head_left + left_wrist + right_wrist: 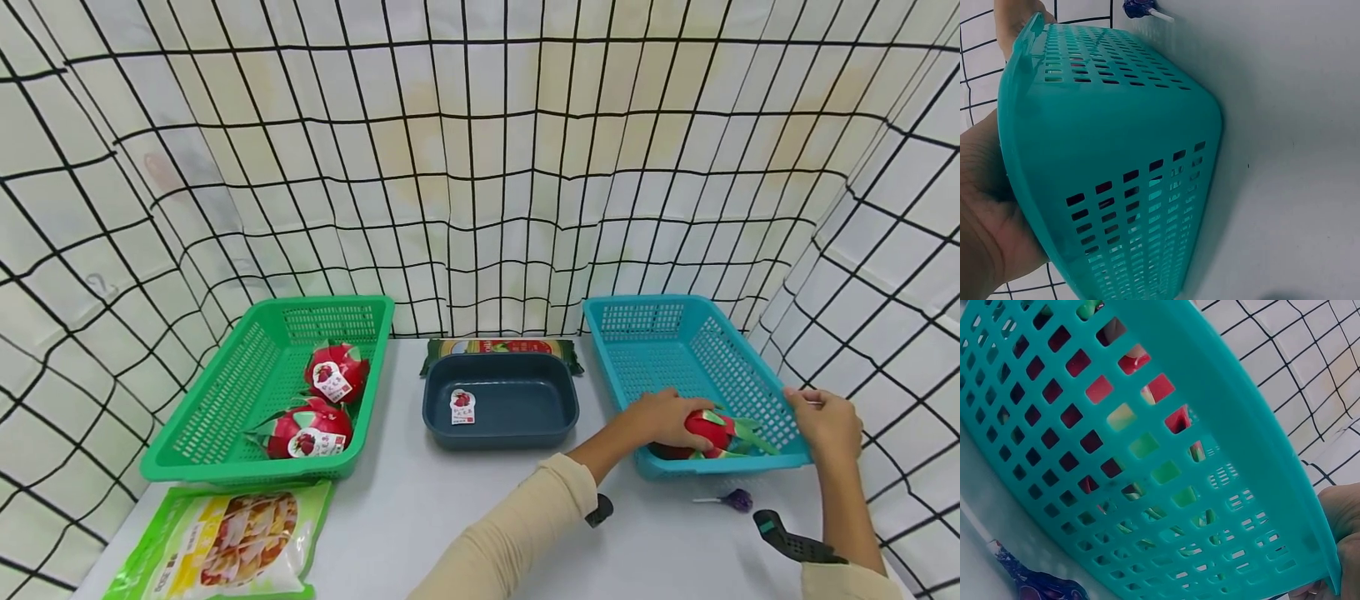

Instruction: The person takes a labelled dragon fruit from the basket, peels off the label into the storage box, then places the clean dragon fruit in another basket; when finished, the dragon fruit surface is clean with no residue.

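On the right stands a blue perforated basket [606, 354] with red, green-tipped dragon fruit [711, 427] in its near end. My left hand [663, 418] reaches over the left rim and grips the dragon fruit, its fingers curled over the side. At the right rim, my right hand [831, 421] pinches the basket's edge; the right wrist view shows that hand [1342, 534] around the rim. Red and green skin appears through the holes there. In the left wrist view the basket wall [1110, 119] hides my left fingertips.
A green basket [378, 367] at left holds two stickered dragon fruits [337, 373]. Between the baskets is a dark blue tub [501, 440] with a fruit sticker inside, a long green package [495, 346] behind it. A food bag [240, 542] lies front left, a purple lollipop [738, 500] front right.
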Available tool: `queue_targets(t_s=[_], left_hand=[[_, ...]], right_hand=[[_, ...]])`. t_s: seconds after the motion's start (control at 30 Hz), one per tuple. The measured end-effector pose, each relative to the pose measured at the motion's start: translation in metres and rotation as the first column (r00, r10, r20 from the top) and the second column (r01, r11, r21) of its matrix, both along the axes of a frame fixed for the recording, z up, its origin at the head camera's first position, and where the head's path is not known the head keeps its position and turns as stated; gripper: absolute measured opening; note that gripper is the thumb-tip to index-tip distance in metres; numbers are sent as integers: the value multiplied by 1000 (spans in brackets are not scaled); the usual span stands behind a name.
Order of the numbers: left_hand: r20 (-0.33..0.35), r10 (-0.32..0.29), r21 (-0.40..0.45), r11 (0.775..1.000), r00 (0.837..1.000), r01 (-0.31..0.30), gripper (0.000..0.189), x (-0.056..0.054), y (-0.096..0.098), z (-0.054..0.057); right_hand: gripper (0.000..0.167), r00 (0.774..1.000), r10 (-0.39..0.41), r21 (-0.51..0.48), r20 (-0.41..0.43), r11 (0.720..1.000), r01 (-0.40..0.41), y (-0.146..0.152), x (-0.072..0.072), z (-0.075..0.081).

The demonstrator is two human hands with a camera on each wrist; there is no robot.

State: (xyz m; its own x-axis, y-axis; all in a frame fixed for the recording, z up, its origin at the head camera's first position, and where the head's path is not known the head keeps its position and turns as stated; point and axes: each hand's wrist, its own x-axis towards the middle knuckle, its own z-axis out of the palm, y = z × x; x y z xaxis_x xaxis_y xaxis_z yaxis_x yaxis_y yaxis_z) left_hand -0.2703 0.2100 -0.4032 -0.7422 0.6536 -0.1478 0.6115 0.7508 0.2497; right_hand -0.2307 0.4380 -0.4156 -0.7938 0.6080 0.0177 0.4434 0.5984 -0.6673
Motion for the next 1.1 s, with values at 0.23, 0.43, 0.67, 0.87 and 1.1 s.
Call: queue_targets(t_s=[0.23, 0.43, 0.67, 0.87, 1.1], left_hand=[[44, 49, 27, 998, 998, -50, 65, 3, 1, -1], [38, 83, 34, 996, 996, -85, 64, 6, 0, 1], [41, 85, 45, 995, 995, -87, 62, 11, -5, 3], [-14, 80, 38, 996, 997, -79, 61, 14, -6, 4], [-101, 61, 20, 998, 993, -59, 61, 14, -7, 2]], right_hand=[[59, 1000, 2, 14, 0, 1000, -2, 1, 2, 1], [58, 1000, 6, 23, -5, 1000, -6, 0, 1, 1], [59, 1000, 1, 28, -5, 1000, 0, -1, 2, 0], [56, 1000, 10, 35, 16, 999, -10, 1, 1, 2], [55, 1000, 16, 20, 21, 1000, -16, 0, 0, 5]])
